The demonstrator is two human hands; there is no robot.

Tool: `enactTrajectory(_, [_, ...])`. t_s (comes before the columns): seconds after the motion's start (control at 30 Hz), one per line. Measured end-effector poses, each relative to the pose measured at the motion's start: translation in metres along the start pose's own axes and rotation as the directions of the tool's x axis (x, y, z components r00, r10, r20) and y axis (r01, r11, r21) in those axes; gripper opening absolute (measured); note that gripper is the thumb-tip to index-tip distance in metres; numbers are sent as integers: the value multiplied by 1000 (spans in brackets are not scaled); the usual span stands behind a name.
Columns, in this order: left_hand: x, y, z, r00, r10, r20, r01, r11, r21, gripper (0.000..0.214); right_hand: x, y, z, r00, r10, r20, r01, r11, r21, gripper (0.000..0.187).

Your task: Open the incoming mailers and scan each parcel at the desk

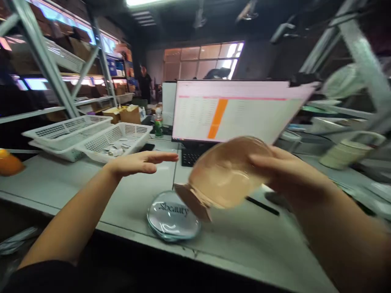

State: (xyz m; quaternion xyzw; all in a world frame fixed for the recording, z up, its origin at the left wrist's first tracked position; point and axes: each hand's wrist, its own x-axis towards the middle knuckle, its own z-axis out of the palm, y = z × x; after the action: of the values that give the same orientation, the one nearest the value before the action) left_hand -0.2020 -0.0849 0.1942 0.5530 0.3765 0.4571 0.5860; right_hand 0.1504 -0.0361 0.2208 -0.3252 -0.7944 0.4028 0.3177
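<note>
In the head view, take the tan, glossy vessel (226,175) as the clock's centre. It is off the table (128,211), tilted and blurred. The right hand (279,169) grasps it at its three o'clock end, the thumb lying over the near face; the other fingers are mostly hidden. The rounded body reaches out leftward from that grip, and its narrowed neck and flat, flared end point towards eight o'clock, farthest from the hand.

The left hand (139,162) is at nine o'clock, well apart from the vessel, its fingers stretched out flat and grasping nothing.

At eight o'clock a clear round disc (169,217) lettered "beauty" lies near the table's front edge. The flared end overlaps it in view; whether they touch, I cannot tell. A dark strip (262,205) lies at four o'clock, a black keyboard (189,158) at ten, and a lit monitor (244,110) stands at twelve. From the left hand, a white basket (140,140) holding small pale pieces sits at ten o'clock, and a green bottle (158,126) stands at one.
</note>
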Motion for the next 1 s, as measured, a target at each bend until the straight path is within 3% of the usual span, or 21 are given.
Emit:
enactTrajectory(0.03, [1, -4, 21, 995, -55, 78, 57, 998, -29, 42, 4, -7, -2, 999, 29, 31, -33, 990, 134, 38])
enactTrajectory(0.1, [1, -18, 56, 964, -156, 214, 184, 975, -122, 56, 13, -17, -6, 996, -2, 87, -15, 981, 194, 40])
enactTrajectory(0.2, [-6, -52, 95, 922, -192, 337, 297, 909, -294, 99, 19, -25, -7, 988, -144, 59, 141, 989, 43, 43])
enactTrajectory(0.27, [-17, -78, 122, 954, -118, 276, 239, 854, -462, 104, 11, -23, 1, 971, -237, 14, 237, 966, -102, 41])
enactTrajectory(0.37, [-36, -116, 167, 1000, -30, -6, 19, 752, -659, 77, -30, -8, 29, 927, -374, -24, 351, 889, -293, 48])
enactTrajectory(0.47, [-53, -149, 208, 962, -86, -260, -148, 634, -759, 52, -99, 16, 67, 891, -450, 64, 433, 797, -422, 56])
enactTrajectory(0.53, [-61, -167, 227, 926, -210, -315, -165, 523, -836, 51, -146, 35, 88, 875, -440, 203, 483, 767, -423, 55])
enactTrajectory(0.6, [-65, -179, 238, 897, -342, -281, -127, 409, -904, 52, -181, 52, 101, 873, -392, 289, 481, 785, -389, 52])
enactTrajectory(0.67, [-62, -184, 242, 868, -425, -257, -105, 348, -931, 46, -200, 64, 104, 883, -330, 334, 443, 822, -359, 68])
enactTrajectory(0.73, [-56, -184, 244, 840, -472, -269, -103, 348, -932, 36, -207, 72, 102, 890, -294, 349, 413, 843, -344, 90])
enactTrajectory(0.77, [-52, -182, 244, 823, -482, -301, -123, 366, -923, 32, -208, 76, 100, 894, -287, 343, 403, 849, -340, 93])
enactTrajectory(0.9, [-43, -179, 251, 789, -425, -444, -208, 496, -843, 33, -201, 94, 96, 942, -263, 206, 312, 914, -261, 69])
enactTrajectory(1.0, [-47, -184, 256, 840, -244, -484, -180, 717, -674, 53, -195, 115, 97, 980, -188, 61, 187, 982, 25, 61])
